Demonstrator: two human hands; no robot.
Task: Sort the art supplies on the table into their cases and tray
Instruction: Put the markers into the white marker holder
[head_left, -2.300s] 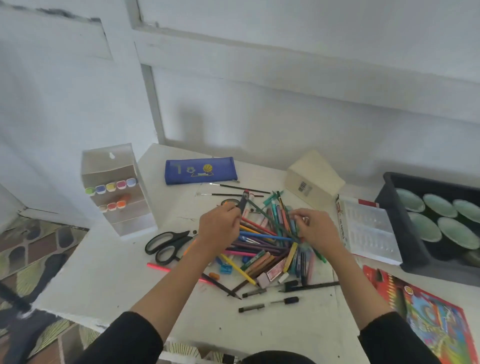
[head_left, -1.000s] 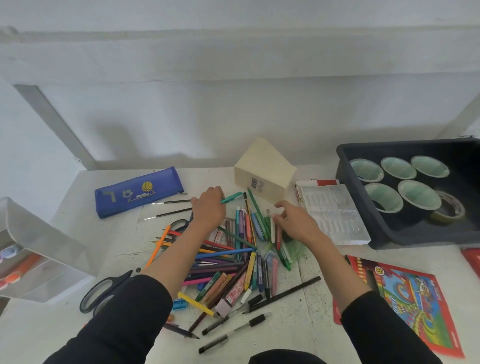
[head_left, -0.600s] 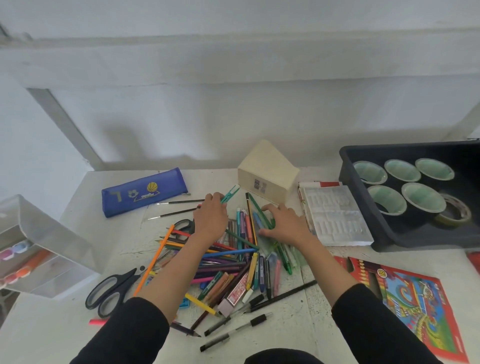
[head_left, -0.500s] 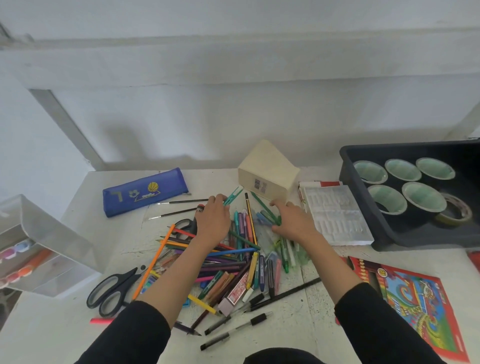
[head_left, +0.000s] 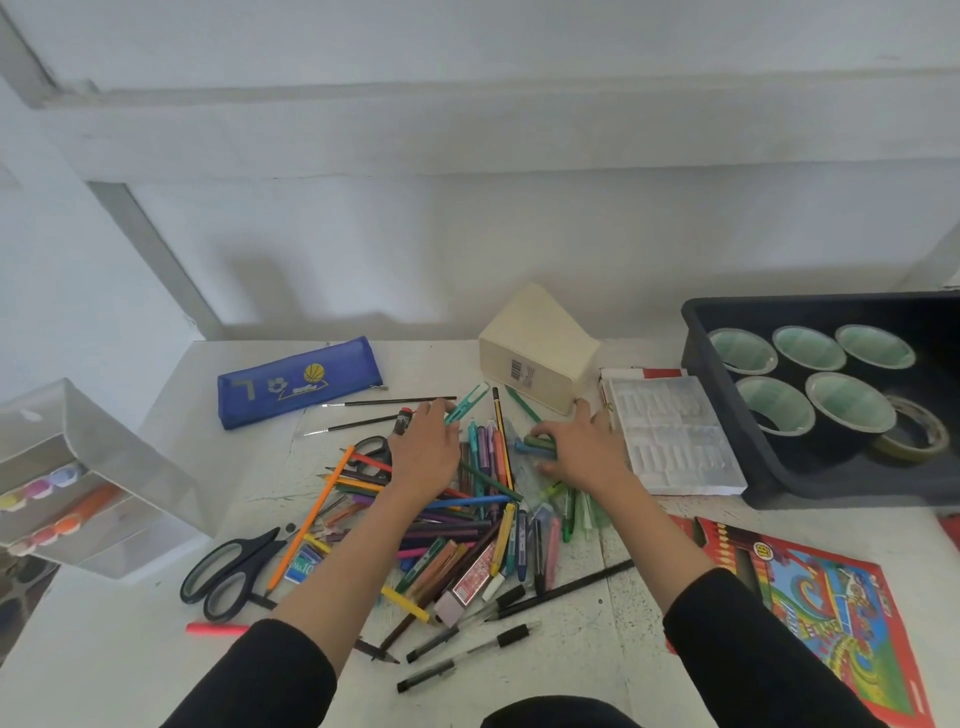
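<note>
Pile of pens and pencils (head_left: 467, 514) at table centre. Left hand (head_left: 423, 452) palm-down on pile, fingertips at teal pen (head_left: 466, 402), grip unclear. Right hand (head_left: 582, 452) curls fingers round green and blue pens (head_left: 537, 446). Cream box (head_left: 535, 348) just behind hands. Black scissors (head_left: 228, 571) toward left edge. Dark tray (head_left: 810, 300) at right edge. White table (head_left: 130, 649), white wall (head_left: 467, 208).

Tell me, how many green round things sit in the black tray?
5: three green-lined rolls in the tray's far row, two in front. None looks hidden. The yellowish tape roll isn't counted.
</note>
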